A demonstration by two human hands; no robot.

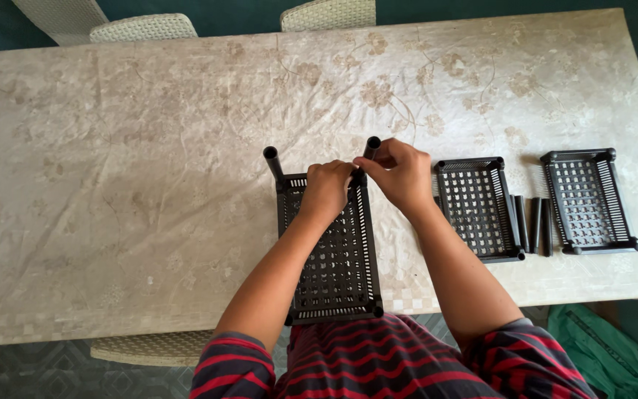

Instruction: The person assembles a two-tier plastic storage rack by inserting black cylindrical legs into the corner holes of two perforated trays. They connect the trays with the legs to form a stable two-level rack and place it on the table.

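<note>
At the centre of the frame, a black perforated plastic rack shelf point(334, 258) lies flat on the long table point(149, 185), which is covered with a pale floral-patterned cloth. The shelf's long axis runs away from the person toward the upper frame. Two short black plastic tubes stand in its far corner sockets: one tube at the far left corner point(272, 161) and one at the far right corner point(371, 146). Both hands are together at the far right corner. The left hand point(326, 189) rests on the shelf's far rim, apparently steadying it, and the right hand point(400, 176) has its fingers pinched at the base of the far right tube, where it meets the socket. To the right of centre lies a second black perforated shelf point(478, 208), then a loose group of spare black tubes point(534, 224) lying side by side, then a third black perforated shelf point(591, 199) near the right edge. This layout keeps unused parts within reach. Pale woven chairs point(142, 26) stand along the upper edge.
</note>
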